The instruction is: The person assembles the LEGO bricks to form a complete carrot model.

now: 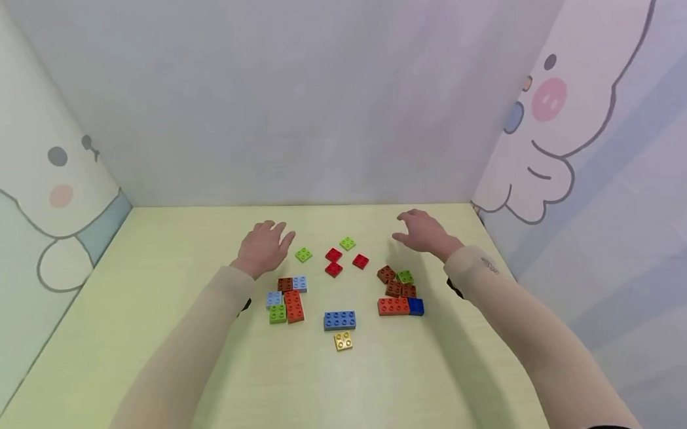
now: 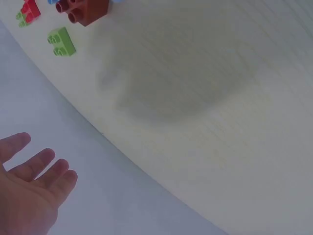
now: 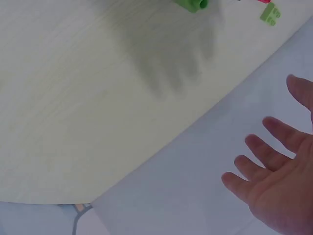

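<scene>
My left hand hovers above the table at the left, fingers spread and holding nothing. Nearest to it lies a lime-green building brick, with a cluster including a long red brick closer to me. On the other side, my right hand is raised over the table with relaxed, parted fingers and no object in it. Brown bricks and a green brick lie below that hand. Both wrist views show an empty palm, the left palm and the right palm.
Between the hands lie small red bricks and another lime-green brick. Nearer to me are a blue brick and a yellow brick. A red brick touches a dark blue one. Fabric walls enclose the table.
</scene>
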`<action>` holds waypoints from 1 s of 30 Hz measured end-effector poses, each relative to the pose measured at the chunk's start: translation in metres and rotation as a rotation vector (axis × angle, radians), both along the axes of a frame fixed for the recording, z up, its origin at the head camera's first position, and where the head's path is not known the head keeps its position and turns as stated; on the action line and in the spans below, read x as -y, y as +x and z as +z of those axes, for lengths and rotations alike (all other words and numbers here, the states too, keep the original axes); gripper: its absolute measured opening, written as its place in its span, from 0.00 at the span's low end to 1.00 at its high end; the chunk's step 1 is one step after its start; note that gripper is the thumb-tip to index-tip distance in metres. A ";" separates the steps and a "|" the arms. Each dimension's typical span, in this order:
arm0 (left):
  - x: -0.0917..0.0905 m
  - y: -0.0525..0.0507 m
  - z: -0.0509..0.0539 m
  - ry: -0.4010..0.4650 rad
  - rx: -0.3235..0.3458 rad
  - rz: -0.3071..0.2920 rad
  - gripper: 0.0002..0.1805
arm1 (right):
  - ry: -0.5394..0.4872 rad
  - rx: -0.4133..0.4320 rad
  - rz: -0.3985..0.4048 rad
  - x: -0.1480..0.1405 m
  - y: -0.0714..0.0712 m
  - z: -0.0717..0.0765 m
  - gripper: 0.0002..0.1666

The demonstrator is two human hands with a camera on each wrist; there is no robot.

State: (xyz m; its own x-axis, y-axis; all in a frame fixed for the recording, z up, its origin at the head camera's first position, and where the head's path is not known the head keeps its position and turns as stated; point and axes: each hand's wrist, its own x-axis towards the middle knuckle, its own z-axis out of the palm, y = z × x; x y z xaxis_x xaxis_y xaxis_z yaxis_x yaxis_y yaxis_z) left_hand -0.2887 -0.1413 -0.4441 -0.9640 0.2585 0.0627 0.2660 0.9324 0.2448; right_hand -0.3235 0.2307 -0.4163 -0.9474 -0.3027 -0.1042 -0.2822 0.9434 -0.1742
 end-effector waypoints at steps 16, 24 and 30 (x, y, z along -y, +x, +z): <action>-0.038 0.040 -0.005 0.047 -0.027 -0.180 0.24 | -0.036 0.096 0.198 0.053 0.061 -0.018 0.30; -0.056 0.075 -0.005 0.128 -0.029 -0.239 0.19 | -0.083 0.154 0.319 0.076 0.095 -0.031 0.33; -0.066 0.101 -0.016 0.268 0.027 -0.262 0.13 | -0.108 0.191 0.359 0.090 0.109 -0.044 0.30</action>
State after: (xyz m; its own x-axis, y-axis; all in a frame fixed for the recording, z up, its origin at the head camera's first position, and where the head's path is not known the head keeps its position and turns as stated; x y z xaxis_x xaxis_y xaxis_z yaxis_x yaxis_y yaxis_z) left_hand -0.1877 -0.0753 -0.4604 -0.8694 0.4747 0.1371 0.4774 0.7355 0.4807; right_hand -0.2150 0.1411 -0.4598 -0.7465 -0.6289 -0.2173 -0.5428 0.7645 -0.3477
